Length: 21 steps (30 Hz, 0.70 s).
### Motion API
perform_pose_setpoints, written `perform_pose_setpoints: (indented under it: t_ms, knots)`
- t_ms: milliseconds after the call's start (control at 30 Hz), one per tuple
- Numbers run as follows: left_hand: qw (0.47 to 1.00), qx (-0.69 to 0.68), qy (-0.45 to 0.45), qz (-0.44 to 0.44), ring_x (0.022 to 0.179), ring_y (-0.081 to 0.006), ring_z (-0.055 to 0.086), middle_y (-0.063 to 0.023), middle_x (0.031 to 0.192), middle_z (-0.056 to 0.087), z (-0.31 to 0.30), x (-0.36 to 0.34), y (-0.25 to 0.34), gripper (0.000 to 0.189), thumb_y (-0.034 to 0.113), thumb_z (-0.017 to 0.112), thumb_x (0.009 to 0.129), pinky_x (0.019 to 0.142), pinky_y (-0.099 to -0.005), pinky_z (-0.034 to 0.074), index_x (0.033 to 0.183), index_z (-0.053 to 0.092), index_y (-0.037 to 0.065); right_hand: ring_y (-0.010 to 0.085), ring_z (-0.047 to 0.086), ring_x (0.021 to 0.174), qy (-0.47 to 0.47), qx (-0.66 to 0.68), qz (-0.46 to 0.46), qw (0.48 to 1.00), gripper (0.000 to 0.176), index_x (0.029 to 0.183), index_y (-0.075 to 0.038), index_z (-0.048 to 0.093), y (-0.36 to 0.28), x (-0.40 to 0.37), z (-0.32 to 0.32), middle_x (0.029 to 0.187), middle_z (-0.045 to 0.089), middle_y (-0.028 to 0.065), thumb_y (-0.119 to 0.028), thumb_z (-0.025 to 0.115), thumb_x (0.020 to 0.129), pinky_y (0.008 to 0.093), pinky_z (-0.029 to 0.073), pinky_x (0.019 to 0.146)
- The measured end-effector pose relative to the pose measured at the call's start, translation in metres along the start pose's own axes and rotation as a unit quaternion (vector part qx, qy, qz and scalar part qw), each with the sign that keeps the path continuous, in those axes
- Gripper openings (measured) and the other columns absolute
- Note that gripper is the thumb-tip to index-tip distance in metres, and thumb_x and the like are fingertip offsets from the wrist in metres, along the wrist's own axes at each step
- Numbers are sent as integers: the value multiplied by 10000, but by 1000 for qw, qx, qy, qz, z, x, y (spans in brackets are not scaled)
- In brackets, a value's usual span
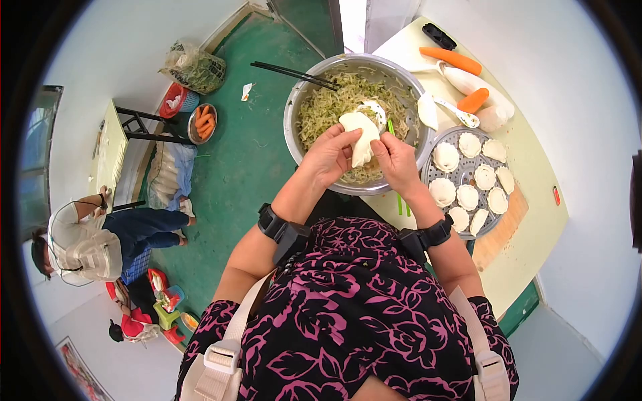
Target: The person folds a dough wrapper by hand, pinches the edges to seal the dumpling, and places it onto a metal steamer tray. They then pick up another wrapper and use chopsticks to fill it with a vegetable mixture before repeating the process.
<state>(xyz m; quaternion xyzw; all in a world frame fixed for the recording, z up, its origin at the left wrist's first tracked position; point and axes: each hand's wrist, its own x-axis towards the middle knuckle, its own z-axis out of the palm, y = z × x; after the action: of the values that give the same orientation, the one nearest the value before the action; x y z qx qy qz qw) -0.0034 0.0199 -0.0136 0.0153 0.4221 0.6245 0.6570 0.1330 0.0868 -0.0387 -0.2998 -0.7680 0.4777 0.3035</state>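
A folded white dumpling (362, 136) is held up over a large metal bowl (291, 127). My left hand (329, 155) pinches its left side between thumb and fingers. At its lower right edge, my right hand (396, 160) presses with the thumb and bent fingers. Shredded greenish filling (321, 110) fills much of the bowl, and a white rounded thing behind the dumpling is partly hidden. Black chopsticks (294, 75) rest across the bowl's upper left rim. Bright green sticks (400, 204) show beneath my right wrist.
Right of the bowl, a perforated metal steamer tray (476, 168) carries several dumplings. A white spoon (465, 115), carrots (451, 60) and white radishes (471, 85) lie on the table (535, 194). One person (87, 240) stands at a table on the left; another (137, 322) is lower down.
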Motion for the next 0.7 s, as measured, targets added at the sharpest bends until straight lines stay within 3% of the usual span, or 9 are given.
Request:
perform_pose_setpoints:
  t_ms: [267,367,467,567,700]
  knots:
    - [998,50,6,48,881,-140,558,-45,982,560,0,0,0,275,75,532,803,730,-274,477,1072,475,70,288,450,431,14,-42,2,999,321,602,-16,430,-2,1,3,488,431,157,-238,509,820,344,349,419]
    - [997,49,-5,55,892,-140,554,-40,989,560,2,-1,3,278,86,531,805,743,-279,471,1077,477,67,250,462,411,17,-43,-10,999,329,609,-15,454,-3,-1,3,473,427,137,-256,504,827,325,348,415]
    - [998,35,-15,46,885,-132,554,-38,986,562,3,-4,8,279,99,525,811,746,-271,466,1083,476,65,185,443,397,5,65,-4,998,319,638,-15,482,-3,-6,-5,461,418,106,-267,507,831,298,341,411]
    - [999,8,-33,24,864,-121,558,-35,971,568,2,-5,9,266,108,520,816,732,-260,467,1075,481,62,138,412,425,59,93,100,989,320,661,-15,497,3,-2,-7,473,417,81,-286,517,830,276,338,423]
    - [999,6,-44,-2,828,-111,567,-26,945,576,-2,-3,6,232,115,514,820,703,-250,474,1044,499,57,149,391,451,17,38,22,999,326,663,-14,490,9,-4,-5,497,427,83,-295,525,824,271,342,442]
